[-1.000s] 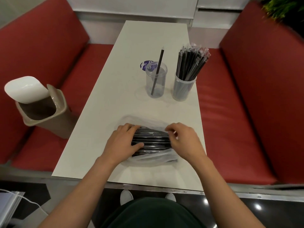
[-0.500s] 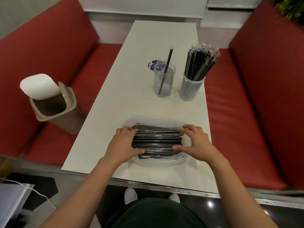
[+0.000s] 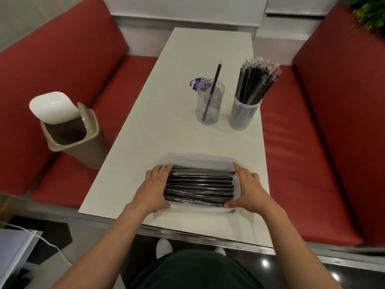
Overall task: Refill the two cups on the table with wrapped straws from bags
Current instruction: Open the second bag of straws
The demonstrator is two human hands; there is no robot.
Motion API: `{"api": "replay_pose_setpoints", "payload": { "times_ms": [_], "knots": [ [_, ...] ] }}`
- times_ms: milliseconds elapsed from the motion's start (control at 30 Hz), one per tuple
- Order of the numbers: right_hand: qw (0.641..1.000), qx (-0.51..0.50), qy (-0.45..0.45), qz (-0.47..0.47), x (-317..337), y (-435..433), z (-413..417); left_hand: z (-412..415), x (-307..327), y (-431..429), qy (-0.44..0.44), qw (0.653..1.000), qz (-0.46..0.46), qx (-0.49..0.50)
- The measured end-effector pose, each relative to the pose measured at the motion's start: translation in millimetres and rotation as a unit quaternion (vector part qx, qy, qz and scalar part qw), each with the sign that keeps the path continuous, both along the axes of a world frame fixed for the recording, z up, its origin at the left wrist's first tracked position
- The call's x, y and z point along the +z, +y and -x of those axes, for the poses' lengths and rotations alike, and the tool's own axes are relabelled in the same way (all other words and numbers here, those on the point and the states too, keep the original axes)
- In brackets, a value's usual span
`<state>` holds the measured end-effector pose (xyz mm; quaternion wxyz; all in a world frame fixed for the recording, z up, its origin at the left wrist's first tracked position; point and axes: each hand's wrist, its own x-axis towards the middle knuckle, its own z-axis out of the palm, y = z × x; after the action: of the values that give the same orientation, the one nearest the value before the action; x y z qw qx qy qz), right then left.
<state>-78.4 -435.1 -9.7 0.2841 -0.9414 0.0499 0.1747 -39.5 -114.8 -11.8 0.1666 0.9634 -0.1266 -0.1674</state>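
Black wrapped straws (image 3: 200, 184) fill one clear bag (image 3: 200, 160), left hand (image 3: 153, 188) and right hand (image 3: 249, 188) each gripping an end; of two cups beyond, the left cup (image 3: 210, 110) holds one straw (image 3: 214, 86), the right cup (image 3: 242, 116) many

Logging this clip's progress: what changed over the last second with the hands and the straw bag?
The right hand let go of the plastic of the bag near the top of the bundle of straws and slid out to its right end; the left hand shifted outward to the left end. Both now hold the bundle endwise. The bag, near-empty cup and full cup stayed put.
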Motion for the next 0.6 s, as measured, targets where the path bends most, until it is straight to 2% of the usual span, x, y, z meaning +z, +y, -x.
{"api": "replay_pose_setpoints", "payload": {
  "times_ms": [100,133,200,267,400,467,600],
  "knots": [
    [0.989,0.043,-0.081,0.118,15,15,6,0,3,2,-0.025,0.999,0.026,-0.012],
    [0.982,0.056,-0.125,0.132,19,24,5,1,4,1,-0.037,0.999,0.033,-0.010],
    [0.973,0.090,-0.187,0.102,25,48,-4,0,6,0,-0.052,0.998,0.044,-0.004],
    [0.971,0.145,-0.170,0.087,20,76,-15,0,7,1,-0.050,0.997,0.050,0.003],
    [0.962,0.204,-0.064,0.168,-1,99,-31,1,4,13,-0.028,0.998,0.063,0.004],
    [0.960,0.207,-0.070,0.177,-4,95,-36,0,3,19,-0.027,0.997,0.069,0.008],
    [0.958,0.212,-0.092,0.167,4,87,-40,-7,13,18,-0.024,0.988,0.152,0.034]
  ]
}}
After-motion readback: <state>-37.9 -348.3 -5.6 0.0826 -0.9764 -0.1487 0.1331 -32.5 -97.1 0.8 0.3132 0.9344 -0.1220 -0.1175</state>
